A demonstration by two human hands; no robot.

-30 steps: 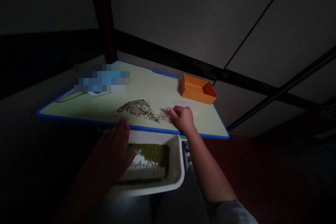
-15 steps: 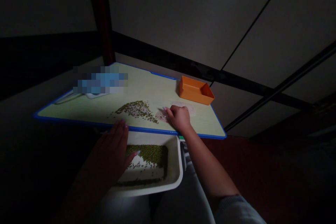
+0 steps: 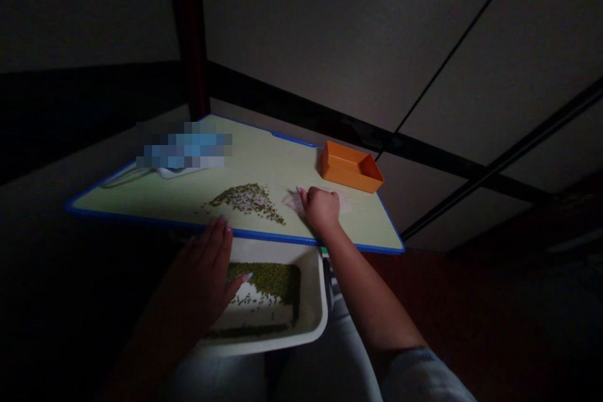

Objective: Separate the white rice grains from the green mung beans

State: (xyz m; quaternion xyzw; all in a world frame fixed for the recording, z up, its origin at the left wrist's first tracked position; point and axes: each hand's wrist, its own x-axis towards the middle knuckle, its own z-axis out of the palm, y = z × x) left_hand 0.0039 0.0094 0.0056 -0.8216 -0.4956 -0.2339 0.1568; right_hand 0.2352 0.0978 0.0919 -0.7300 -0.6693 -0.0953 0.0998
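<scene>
Resting low over the pale yellow-green surface (image 3: 282,163), the right hand (image 3: 323,208) is curled into a loose fist, its thumb toward the left. Whether the thumb and fingertips meet, or hold anything between them, cannot be told. Beneath and around this hand, a faint pinkish patch (image 3: 293,202) shows on the surface; it looks flat, but whether it is a print or a separate piece is unclear.

The pile of small green grains (image 3: 247,199) lies on the surface to the left of the right hand, apart from it. Paler bits show through its middle, and a thin trail of grains reaches toward the right hand, ending short of it. A few loose grains lie off the pile's left end.

The left hand (image 3: 205,267) is open, palm down, with its fingers close together and its thumb apart from them. Its fingertips are at the near blue edge of the surface, just in front of the pile, while its thumb reaches over the white tub (image 3: 316,311). Whether the palm touches the tub is too dark to tell. The tub sits below the near edge, with more green grains (image 3: 277,277) heaped along its far side and others scattered across its floor.

Beyond the right hand, an orange box (image 3: 346,173), open at the top, stands near the far right corner. A blurred blue item (image 3: 193,146) lies at the far left, with a cable (image 3: 122,177) beside it.
</scene>
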